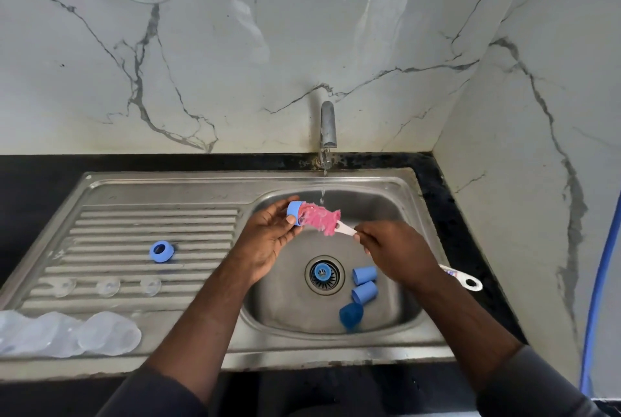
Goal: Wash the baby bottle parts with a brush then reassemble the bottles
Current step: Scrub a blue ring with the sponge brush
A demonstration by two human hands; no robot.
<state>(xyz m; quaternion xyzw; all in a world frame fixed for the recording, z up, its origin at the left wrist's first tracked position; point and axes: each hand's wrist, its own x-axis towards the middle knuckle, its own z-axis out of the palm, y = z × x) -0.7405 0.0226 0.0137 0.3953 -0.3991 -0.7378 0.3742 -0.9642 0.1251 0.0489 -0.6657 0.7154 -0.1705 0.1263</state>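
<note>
One blue collar ring [295, 211] is under the brush at this moment, held up and to the left of the drain [324, 275]: the left hand [268, 242] curls fingers and thumb round the ring. The pink head of the brush [322, 220] is pushed into its opening, under the thin stream from the tap [327, 124] that stands straight beyond the drain. The right hand [393, 248], up and to the right of the drain, pinches the brush's white handle between thumb and fingers, and the handle's looped end pokes out past the wrist, further right of the drain. Three blue caps [364, 275] lie in the basin just right of the drain and nearer the person, which suggests they are waiting their turn. A blue piece [322, 270] sits on the drain itself; whether it is a bottle part or the strainer I cannot tell. Well left of the drain, on the ribbed board of the sink [168, 188], lie a second collar ring [161, 251] and a row of three clear teats [108, 286]. The clear bottles [107, 332] lie on their sides further left and nearer. Those look set aside, perhaps washed, though nothing proves it. I judge the washing roughly midway, with the caps left to scrub and all reassembly not yet begun
</note>
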